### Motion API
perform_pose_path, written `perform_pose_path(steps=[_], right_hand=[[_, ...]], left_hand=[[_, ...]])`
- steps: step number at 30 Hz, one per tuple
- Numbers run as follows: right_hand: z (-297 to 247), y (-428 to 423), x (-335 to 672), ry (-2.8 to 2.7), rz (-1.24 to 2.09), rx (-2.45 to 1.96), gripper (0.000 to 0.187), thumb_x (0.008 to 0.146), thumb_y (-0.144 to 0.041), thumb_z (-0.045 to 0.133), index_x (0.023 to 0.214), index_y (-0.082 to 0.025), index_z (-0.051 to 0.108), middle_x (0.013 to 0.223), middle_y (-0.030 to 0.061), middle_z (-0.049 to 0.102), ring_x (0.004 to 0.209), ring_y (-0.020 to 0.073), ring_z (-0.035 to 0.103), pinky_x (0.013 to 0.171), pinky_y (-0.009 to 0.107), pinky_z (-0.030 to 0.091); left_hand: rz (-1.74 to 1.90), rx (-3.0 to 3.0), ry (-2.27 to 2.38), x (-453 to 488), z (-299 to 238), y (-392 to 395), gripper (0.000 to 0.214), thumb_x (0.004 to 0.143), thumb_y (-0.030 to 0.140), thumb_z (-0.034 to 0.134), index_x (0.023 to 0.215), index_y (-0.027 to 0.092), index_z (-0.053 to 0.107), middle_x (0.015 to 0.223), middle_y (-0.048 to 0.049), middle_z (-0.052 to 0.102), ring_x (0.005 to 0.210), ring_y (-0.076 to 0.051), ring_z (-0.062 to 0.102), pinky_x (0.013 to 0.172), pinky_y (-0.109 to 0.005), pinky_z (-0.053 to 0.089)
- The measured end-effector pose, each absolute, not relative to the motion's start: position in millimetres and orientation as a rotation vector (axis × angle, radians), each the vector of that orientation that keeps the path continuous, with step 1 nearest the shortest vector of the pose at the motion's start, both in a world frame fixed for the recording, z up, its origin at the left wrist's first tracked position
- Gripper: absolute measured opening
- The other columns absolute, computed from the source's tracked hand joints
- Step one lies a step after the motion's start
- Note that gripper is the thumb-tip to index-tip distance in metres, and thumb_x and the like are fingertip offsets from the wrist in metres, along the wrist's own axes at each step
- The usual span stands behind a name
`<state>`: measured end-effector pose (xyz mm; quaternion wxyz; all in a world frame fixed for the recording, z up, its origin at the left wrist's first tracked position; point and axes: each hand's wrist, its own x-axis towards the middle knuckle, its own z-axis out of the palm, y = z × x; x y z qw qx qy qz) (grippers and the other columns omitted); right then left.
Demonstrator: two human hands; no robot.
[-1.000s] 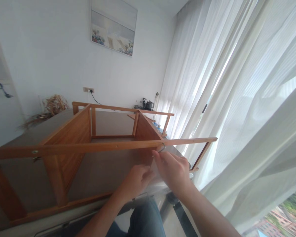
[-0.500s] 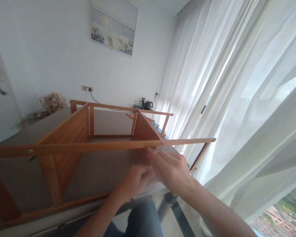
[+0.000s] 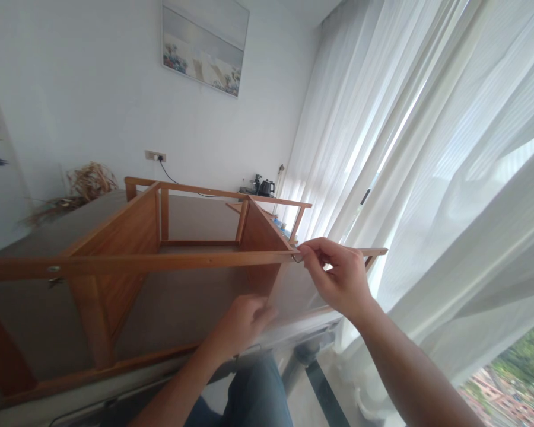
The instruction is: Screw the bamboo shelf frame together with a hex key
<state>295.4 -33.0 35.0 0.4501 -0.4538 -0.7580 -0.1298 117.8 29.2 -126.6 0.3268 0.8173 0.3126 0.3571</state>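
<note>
A wooden shelf frame [image 3: 160,261] lies on its side in front of me, its long rail running from left to right. My right hand [image 3: 340,273] is at that rail near its right part, thumb and fingers pinched on a small bent metal hex key [image 3: 297,258]. The key's end meets the rail at the joint with a shelf board [image 3: 264,231]. Lower down, my left hand [image 3: 247,323] has curled fingers beside the near edge of this board. Blur hides what, if anything, those fingers grip. A metal fastener [image 3: 53,270] shows in the rail at far left.
The frame rests on a grey surface [image 3: 196,216]. Dried plants [image 3: 91,181] lie at the back left, and a black kettle [image 3: 267,187] stands at the back. White curtains [image 3: 382,148] hang along the right side. My knees [image 3: 258,391] are below the near edge.
My right hand has moved up and right, from below the rail to its top edge, with the hex key turned. My left hand stays at about the same place.
</note>
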Motion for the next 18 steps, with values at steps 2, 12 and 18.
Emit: perform_pose_path(steps=[2,12,18], right_hand=[[19,-33,306,-1.837,-0.304,-1.114,0.013,0.099,-0.027,0.061,0.097,-0.02,0.072,0.077,0.0003,0.074,0.062,0.0123,0.066,0.06,0.023,0.052],[-44,-25,299,-1.759,-0.824,-1.041,0.018,0.099,-0.018,0.063,0.082,-0.019,0.066,0.059,-0.0035,0.06,0.049,0.0084,0.054,0.05,0.023,0.04],[-38,-21,268,-1.761,-0.644,-1.152,0.048,0.104,-0.031,0.053,0.059,-0.021,0.044,0.048,-0.0053,0.046,0.042,0.0074,0.041,0.047,0.026,0.028]], left_hand=[[0.922,2.132,0.819,117,-125,28,0.04,0.102,0.042,0.051,0.071,0.017,0.058,0.071,0.0001,0.061,0.071,-0.015,0.057,0.066,-0.026,0.032],[0.929,2.111,0.816,118,-123,27,0.039,0.102,0.041,0.051,0.072,0.017,0.058,0.07,0.001,0.06,0.07,-0.014,0.057,0.066,-0.025,0.034],[0.935,2.11,0.799,118,-126,29,0.037,0.101,0.038,0.05,0.077,0.016,0.065,0.077,-0.0017,0.067,0.075,-0.017,0.061,0.066,-0.026,0.037]])
